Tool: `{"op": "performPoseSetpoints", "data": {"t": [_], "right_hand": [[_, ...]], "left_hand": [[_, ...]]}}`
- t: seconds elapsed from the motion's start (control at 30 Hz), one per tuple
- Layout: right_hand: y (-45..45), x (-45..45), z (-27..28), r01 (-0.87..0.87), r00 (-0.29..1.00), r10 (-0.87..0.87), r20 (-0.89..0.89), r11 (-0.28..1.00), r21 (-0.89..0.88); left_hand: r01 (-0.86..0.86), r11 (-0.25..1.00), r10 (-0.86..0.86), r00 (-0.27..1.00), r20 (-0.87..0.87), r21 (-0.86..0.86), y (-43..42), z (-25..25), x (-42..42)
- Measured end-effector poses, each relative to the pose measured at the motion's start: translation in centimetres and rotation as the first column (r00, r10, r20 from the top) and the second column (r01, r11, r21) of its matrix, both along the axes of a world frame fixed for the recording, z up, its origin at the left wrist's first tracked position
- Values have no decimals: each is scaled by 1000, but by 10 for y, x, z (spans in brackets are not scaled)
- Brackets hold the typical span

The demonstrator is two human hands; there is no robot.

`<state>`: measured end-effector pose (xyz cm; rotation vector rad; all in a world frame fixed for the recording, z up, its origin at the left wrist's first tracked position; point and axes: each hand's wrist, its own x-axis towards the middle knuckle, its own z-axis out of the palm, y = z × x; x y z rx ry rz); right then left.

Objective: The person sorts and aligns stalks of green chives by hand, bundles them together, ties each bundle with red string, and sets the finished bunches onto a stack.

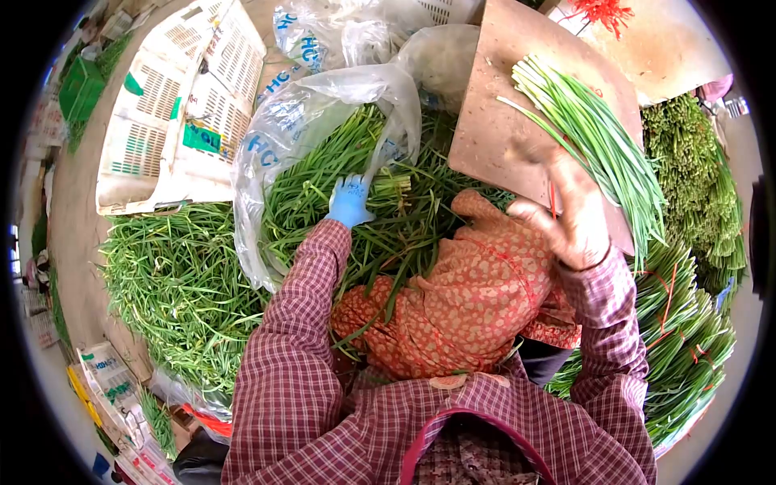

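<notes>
My left hand [350, 200], in a blue glove, rests on long green stalks [323, 174] in the mouth of a clear plastic bag [246, 186] with blue print. Its fingertips are partly lost among the stalks and bag, so a grip cannot be made out. My right hand [570, 214] is bare and raised near the lower edge of a brown board [493, 121], its fingers spread and partly blurred. Beside it on the board lies a loose bundle of green stalks [594, 137] with pale ends at the upper left. A thin red strip [553, 198] hangs by the right hand.
A heap of green leaves [182, 283] lies at the left, below white slatted crates [170, 97]. Tied green bundles [675, 339] stand at the lower right, and darker green bunches [691, 178] above them. Red strings [602, 14] sit at the top right. A patterned red cloth [453, 307] covers my lap.
</notes>
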<state>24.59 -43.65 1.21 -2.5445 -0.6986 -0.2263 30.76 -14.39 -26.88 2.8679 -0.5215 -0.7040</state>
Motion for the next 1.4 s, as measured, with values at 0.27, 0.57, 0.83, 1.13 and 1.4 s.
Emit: {"op": "performPoseSetpoints", "data": {"t": [0.27,0.57,0.83,1.13,1.4], "right_hand": [[48,4,-37,-190,948,210,-239,976,106],[84,39,-106,-257,746,197,-636,967,-2],[149,85,-173,-252,767,159,-621,966,-63],[235,62,-171,-150,730,554,-399,700,698],[234,57,-116,135,804,490,-337,402,906]], "left_hand": [[-192,950,182,981,-63,-248,22,-6,-3],[-651,205,384,740,-552,-731,102,59,-38],[-617,-80,380,707,-596,-783,145,52,-54],[-553,-15,349,778,-523,-833,122,67,-48],[-528,459,248,848,-468,-714,108,98,-42]]}}
